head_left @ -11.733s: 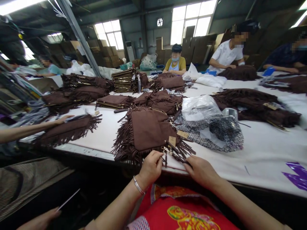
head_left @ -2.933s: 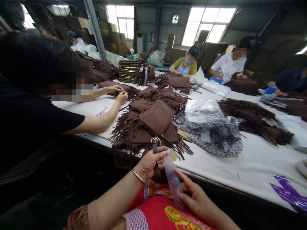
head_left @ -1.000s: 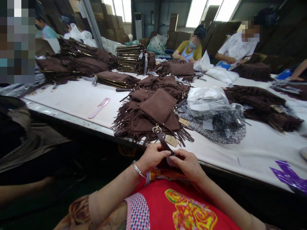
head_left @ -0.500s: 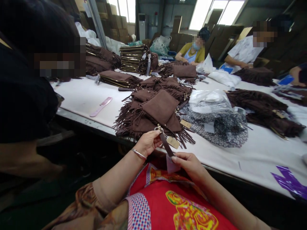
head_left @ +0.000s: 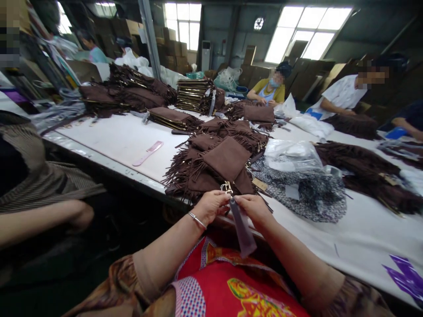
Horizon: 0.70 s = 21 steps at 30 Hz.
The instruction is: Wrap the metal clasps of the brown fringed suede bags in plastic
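A dark brown strap [head_left: 236, 211] hangs down toward my lap, with a translucent sleeve [head_left: 246, 240] around it. My left hand [head_left: 214, 206] pinches the strap's top end, just under a gold clasp [head_left: 228, 187]. Close beside it, my right hand [head_left: 254, 208] grips the upper part of the strap and sleeve, fingers closed. Behind both hands lies a brown fringed pouch [head_left: 226, 157] on a heap of similar pouches at the table's near edge. A paper tag [head_left: 260, 183] sticks out at the right of the heap.
A pink comb [head_left: 148, 153] lies on the white table [head_left: 109, 145] at left. Right of the heap are a clear plastic bag [head_left: 291, 154] and a speckled fabric piece [head_left: 317, 198]. Stacked pouches [head_left: 194, 95] stand farther back. A person's arm [head_left: 39, 220] is at left; others work across the table.
My right hand has moved up the strap, beside my left hand. The sleeve now covers most of the strap. The view has shifted, and the person at left has moved back.
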{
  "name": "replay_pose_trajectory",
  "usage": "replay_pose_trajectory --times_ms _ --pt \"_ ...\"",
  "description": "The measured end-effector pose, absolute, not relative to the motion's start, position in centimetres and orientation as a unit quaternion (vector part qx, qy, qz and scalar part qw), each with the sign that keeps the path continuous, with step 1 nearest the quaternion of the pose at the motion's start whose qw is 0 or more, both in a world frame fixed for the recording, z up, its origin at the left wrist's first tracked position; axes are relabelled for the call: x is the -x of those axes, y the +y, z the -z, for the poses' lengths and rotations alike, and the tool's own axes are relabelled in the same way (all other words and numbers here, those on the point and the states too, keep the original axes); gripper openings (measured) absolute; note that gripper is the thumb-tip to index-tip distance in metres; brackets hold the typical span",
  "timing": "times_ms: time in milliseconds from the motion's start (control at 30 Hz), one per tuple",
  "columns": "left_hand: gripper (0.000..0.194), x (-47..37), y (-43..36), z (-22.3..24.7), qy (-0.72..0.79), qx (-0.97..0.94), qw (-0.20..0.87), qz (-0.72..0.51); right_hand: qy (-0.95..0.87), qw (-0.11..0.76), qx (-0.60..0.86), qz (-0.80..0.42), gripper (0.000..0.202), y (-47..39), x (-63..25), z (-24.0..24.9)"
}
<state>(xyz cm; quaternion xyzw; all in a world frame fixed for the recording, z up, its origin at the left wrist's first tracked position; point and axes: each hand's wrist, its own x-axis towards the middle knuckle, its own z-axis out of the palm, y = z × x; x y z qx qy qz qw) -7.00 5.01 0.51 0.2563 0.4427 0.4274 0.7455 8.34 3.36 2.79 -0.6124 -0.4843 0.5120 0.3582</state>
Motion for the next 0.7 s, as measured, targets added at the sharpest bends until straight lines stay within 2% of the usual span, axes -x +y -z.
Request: replay_pose_trajectory --times_ms 233,700 --pt "0.019 7.5 5.0 -1.2 0.462 -0.256 0.735 -0.424 -0.498 0.356 0.623 -0.487 0.032 5.5 -7.4 -2.1" --pt "0.04 6.8 8.0 -0.4 0.509 -0.237 0.731 -0.387 -0.568 0.306 0.653 -0.395 0.042 5.5 -7.9 -1.5"
